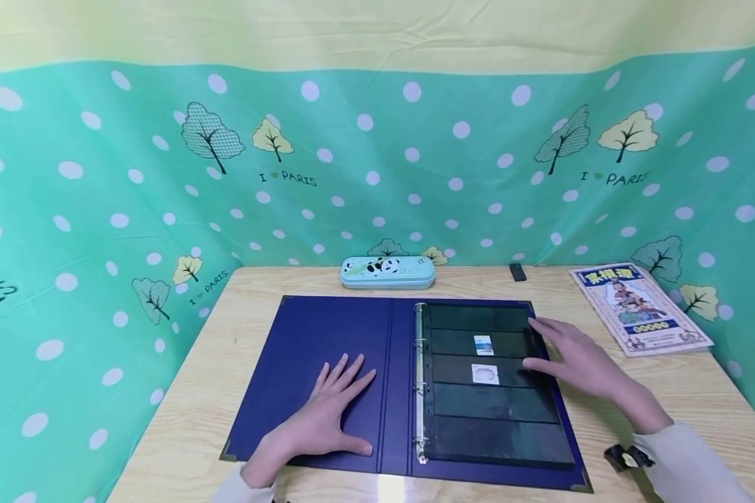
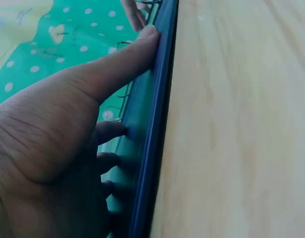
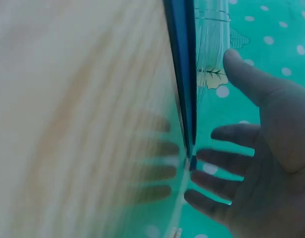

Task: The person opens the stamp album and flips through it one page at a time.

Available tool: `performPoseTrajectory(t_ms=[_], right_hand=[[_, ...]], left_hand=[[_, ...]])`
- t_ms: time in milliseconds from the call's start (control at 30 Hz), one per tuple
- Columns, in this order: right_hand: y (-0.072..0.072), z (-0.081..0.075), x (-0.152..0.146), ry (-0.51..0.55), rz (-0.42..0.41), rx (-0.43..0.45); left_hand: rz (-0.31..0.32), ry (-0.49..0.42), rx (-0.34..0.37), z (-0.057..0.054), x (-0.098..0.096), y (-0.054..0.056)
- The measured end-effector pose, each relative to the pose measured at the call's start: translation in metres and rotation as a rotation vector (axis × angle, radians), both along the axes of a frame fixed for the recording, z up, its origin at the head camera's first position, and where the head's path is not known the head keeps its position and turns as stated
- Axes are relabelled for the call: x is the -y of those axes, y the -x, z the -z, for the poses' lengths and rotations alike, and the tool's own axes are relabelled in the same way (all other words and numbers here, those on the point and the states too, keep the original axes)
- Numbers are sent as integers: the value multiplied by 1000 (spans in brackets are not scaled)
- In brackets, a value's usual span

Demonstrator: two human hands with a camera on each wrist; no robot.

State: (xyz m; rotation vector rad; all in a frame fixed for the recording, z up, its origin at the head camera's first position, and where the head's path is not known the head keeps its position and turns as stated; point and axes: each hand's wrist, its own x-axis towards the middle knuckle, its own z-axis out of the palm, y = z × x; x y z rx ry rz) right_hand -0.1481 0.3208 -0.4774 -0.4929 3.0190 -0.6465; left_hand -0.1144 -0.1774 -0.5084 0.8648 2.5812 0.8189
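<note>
A dark blue ring-binder stamp album [image 1: 333, 325] lies open on the table. My left hand [image 1: 323, 419] rests on its bare left inside cover, fingers spread; in the left wrist view the thumb [image 2: 127, 59] touches down near the cover's edge. On the right side, metal rings [image 1: 420, 388] hold black pocket pages [image 1: 493, 440]. Two small stamps sit in the strips, a blue-and-white one [image 1: 483, 347] above a pale one [image 1: 485, 374]. Over the right edge of the pages is my right hand [image 1: 578, 356], its fingers extended and holding nothing; the right wrist view shows them beside the album's edge [image 3: 184, 74].
Behind the album stands a light blue panda pencil case [image 1: 387, 272]. A small black object [image 1: 517, 272] lies at the table's back edge, and an illustrated booklet [image 1: 641, 307] at the right. Green dotted cloth [image 1: 364, 195] hangs around the table [image 1: 188, 419].
</note>
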Motion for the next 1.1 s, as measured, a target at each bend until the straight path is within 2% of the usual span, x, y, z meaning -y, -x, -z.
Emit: performPoseTrajectory(t_ms=[233, 400, 567, 900, 1100], right_hand=[[16, 8, -5, 39, 10, 48], [27, 15, -5, 25, 23, 88], [38, 16, -6, 23, 34, 139], [40, 11, -11, -8, 20, 158], [39, 8, -7, -56, -3, 100]], left_hand=[[-30, -15, 12, 4, 1, -1], [-40, -18, 16, 6, 3, -2], [-48, -18, 15, 7, 3, -2], [-31, -47, -18, 6, 1, -2], [-39, -70, -14, 10, 2, -2]])
